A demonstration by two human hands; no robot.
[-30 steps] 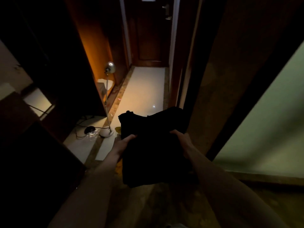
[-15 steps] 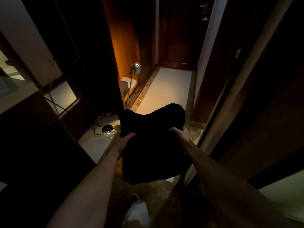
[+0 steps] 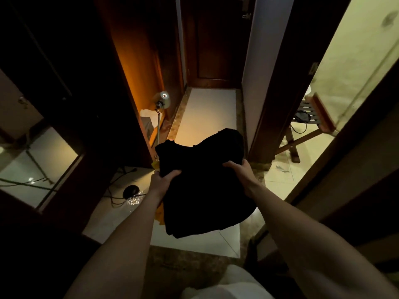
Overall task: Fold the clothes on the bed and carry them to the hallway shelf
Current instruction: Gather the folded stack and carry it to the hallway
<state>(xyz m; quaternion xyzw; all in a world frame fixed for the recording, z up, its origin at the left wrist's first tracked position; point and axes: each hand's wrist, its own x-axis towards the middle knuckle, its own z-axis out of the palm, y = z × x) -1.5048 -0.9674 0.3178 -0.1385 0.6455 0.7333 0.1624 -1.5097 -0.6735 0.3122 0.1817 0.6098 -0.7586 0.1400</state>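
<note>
just in front of the floor lamp (image 3: 161, 108), the folded black clothes (image 3: 205, 186) hang in the air. the left hand (image 3: 160, 181) and the right hand (image 3: 243, 172) each pinch one side edge. they look soft, light and floppy, so holding both sides should keep the fold from falling open.

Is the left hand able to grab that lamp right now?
Probably not: the left hand grips the black clothes together with the right hand, and the lamp stands farther down the hallway.
</note>
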